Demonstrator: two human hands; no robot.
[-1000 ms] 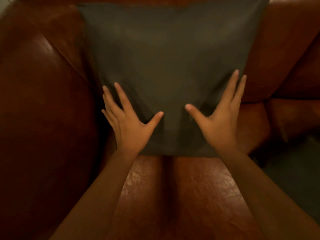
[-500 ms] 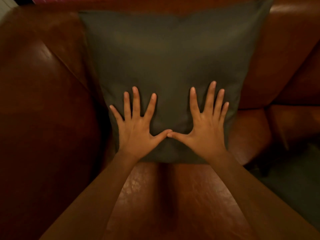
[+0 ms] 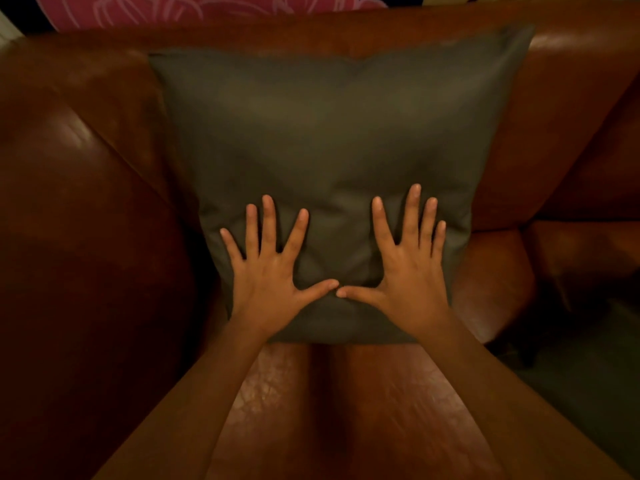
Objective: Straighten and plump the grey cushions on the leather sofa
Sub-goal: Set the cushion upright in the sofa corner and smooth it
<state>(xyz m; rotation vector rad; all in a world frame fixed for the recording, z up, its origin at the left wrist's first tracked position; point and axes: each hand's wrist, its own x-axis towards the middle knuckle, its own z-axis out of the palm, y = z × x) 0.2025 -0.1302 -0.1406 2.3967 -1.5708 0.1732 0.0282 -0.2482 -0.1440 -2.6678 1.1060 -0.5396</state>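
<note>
Dim, warm indoor light, slightly soft focus.
Faint sheen on the sofa [image 3: 79,140] leather; corners darken, and edges bow with wide-angle distortion.

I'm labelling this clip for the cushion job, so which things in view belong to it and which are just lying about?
Part of the job:
- grey cushion, propped against the sofa back
- leather sofa
- left hand and right hand, both flat and spread on the cushion's lower half

Just lying about:
- pink patterned thing behind the sofa back
- dark green surface at lower right
</note>
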